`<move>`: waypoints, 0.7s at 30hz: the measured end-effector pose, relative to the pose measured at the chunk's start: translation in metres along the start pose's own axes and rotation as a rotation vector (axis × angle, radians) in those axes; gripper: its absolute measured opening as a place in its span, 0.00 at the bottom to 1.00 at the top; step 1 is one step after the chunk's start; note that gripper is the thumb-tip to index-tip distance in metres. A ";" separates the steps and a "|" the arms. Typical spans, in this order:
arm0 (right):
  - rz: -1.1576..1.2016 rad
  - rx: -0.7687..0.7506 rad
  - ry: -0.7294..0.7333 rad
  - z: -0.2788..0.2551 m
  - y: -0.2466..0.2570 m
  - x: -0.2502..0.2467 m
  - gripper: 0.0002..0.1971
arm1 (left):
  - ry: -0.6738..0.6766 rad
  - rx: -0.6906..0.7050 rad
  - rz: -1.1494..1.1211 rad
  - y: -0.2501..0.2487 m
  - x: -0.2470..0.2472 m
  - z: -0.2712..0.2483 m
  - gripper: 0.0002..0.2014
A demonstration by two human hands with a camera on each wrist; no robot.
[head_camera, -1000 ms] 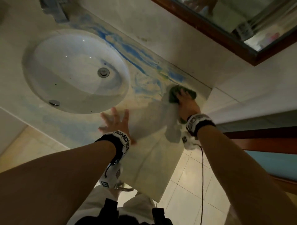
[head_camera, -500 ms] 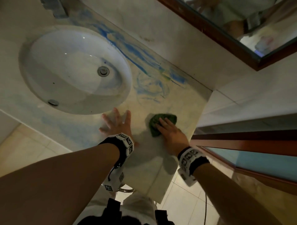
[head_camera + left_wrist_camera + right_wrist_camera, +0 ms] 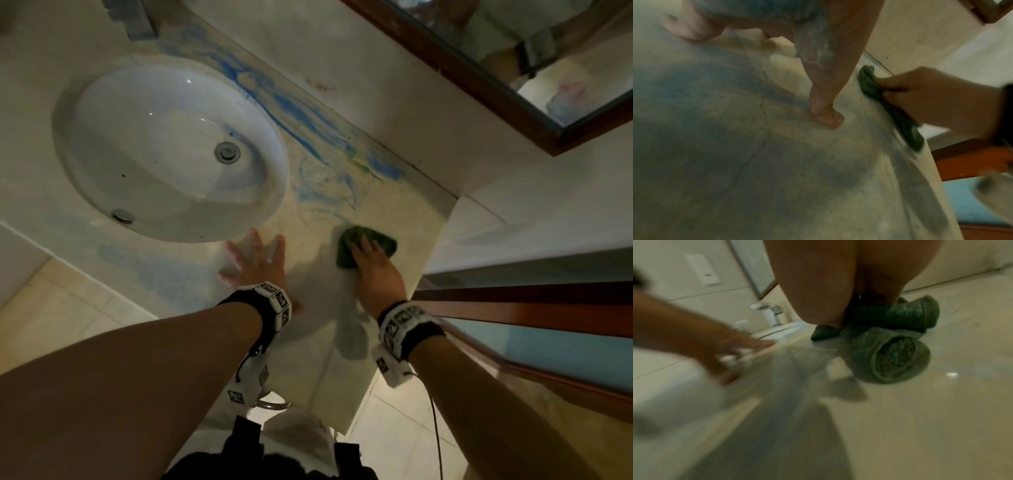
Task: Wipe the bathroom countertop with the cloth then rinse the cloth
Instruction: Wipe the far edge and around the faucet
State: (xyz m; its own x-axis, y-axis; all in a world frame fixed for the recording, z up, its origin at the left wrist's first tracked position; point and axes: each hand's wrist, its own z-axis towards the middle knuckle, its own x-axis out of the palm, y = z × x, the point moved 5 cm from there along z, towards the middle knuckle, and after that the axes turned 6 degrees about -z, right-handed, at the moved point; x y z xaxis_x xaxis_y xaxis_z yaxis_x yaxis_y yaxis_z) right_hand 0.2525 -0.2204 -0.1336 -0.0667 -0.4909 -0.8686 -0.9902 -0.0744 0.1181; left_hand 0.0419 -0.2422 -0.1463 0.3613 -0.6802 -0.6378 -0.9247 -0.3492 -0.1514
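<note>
A bunched dark green cloth [image 3: 385, 241] lies on the beige countertop [image 3: 308, 346], to the right of the sink [image 3: 102, 144]. My right hand [image 3: 365, 247] bears down on it with bent fingers, a short way from the counter's right edge. The right wrist view shows the cloth [image 3: 890, 356] folded under my palm. My left hand [image 3: 255, 263] rests flat on the counter beside the basin, fingers spread. From the left wrist I see its fingers [image 3: 824, 105] touching the stone, and the right hand [image 3: 920, 97] on the cloth [image 3: 869, 84].
Blue smears [image 3: 308, 116] streak the counter behind the sink and along the back wall. A faucet [image 3: 137, 20] stands at the far left, a wood-framed mirror [image 3: 513, 68] hangs above. A wooden door frame [image 3: 531, 301] lies right of the counter, with tiled floor [image 3: 394, 445] below.
My right hand dragged the cloth from the back wall toward the front of the counter, then a little to the right. The left hand stayed planted.
</note>
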 end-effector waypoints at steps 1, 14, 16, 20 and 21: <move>-0.032 -0.039 0.033 -0.022 0.007 0.011 0.31 | 0.007 0.003 0.009 0.000 0.000 0.000 0.70; -0.046 0.079 0.045 0.093 -0.012 -0.045 0.31 | 0.006 0.021 0.007 0.001 0.001 0.002 0.70; -0.024 0.060 0.054 0.092 0.002 -0.044 0.32 | 0.006 0.016 0.020 0.001 0.001 0.001 0.69; -0.021 -0.114 0.035 0.027 0.024 -0.001 0.30 | 0.004 0.015 0.012 0.001 0.001 0.001 0.71; -0.044 -0.170 0.028 0.008 0.027 0.011 0.31 | 0.006 0.016 0.014 0.000 0.000 0.000 0.71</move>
State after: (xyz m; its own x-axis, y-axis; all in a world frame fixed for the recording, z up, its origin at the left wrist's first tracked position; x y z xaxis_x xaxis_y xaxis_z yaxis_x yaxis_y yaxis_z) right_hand 0.2238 -0.2209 -0.1442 -0.0182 -0.5082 -0.8611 -0.9569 -0.2408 0.1623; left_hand 0.0416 -0.2423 -0.1468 0.3491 -0.6885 -0.6357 -0.9315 -0.3291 -0.1551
